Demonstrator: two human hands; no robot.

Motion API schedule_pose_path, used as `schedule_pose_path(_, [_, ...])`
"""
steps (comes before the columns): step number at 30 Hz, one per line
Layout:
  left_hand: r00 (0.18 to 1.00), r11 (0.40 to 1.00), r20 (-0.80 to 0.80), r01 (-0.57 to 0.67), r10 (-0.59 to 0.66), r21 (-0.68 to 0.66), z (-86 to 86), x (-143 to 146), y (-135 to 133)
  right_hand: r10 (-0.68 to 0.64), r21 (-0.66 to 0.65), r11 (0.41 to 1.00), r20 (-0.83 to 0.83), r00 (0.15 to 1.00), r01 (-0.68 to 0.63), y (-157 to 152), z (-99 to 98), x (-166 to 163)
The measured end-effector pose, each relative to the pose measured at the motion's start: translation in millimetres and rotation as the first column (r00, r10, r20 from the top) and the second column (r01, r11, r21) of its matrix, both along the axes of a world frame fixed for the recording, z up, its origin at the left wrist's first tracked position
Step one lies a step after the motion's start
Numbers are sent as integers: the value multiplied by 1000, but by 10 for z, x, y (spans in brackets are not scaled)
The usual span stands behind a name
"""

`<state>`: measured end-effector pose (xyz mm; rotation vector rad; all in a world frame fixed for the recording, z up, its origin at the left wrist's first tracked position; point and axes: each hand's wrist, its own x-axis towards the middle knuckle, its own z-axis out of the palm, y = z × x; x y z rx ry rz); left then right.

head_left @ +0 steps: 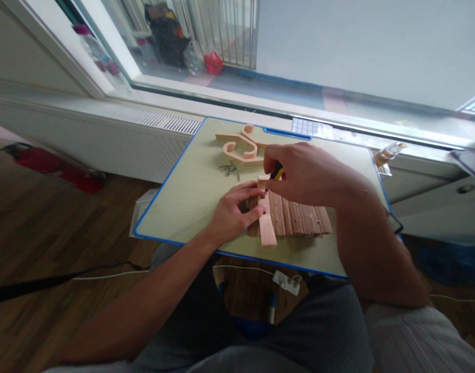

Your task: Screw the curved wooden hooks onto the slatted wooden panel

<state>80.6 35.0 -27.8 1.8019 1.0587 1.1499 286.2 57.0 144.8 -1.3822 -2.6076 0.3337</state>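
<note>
At the near side of the table (175, 217), just in front of the person's body, the right hand (299, 168) is closed round a tool with a black-and-yellow handle (277, 172), its thumb and forefinger together toward the front. The left hand (233, 210) reaches in with thumb and forefinger parted, their tips on a pale wooden strip (267, 233); whether they also pinch the small dark screw (264, 195) between them, I cannot tell.

Taking the strip as the middle of the dial, its long axis runs nearly from twelve to six: one end points away toward the window, the other toward the person's lap, leaning slightly to five. It lies across the left part of a ridged brown slab (299, 215), which extends from it toward three and is dotted with small holes; the strip's near end juts past the slab's edge. The left hand sits at nine, the right between one and two.

Farther out, a small heap of loose screws (228, 168) lies on the tabletop between ten and eleven. Beyond it, near eleven, are pale curved wooden pieces (245, 150) with hooked ends, partly hidden by the right hand. A sheet with a blue-and-white grid (311, 127) rests at one, at the window ledge. Below the table, near five, is a white power strip (287, 282); off between nine and ten, a red fire extinguisher (62, 168) is on the floor.
</note>
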Motion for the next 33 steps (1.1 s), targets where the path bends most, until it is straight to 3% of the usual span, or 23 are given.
schedule_pose_path(5, [1000, 1000, -22, -8, 8, 4, 1, -6, 2, 95, -27, 995, -19, 995, -96, 7, -6, 17])
schedule_pose_path(21, [1000, 1000, -5, -13, 13, 1, 1, 3, 1, 19, 63, 998, -3, 1000, -19, 7, -5, -11])
schedule_pose_path(27, [1000, 1000, 9, -12, 12, 5, -14, 5, 1, -8, 27, 1000, 18, 1000, 8, 4, -9, -7])
schedule_pose_path(33, [1000, 999, 1, 9, -10, 45, -42, -9, 12, 72, 9, 997, -44, 996, -72, 32, -44, 46])
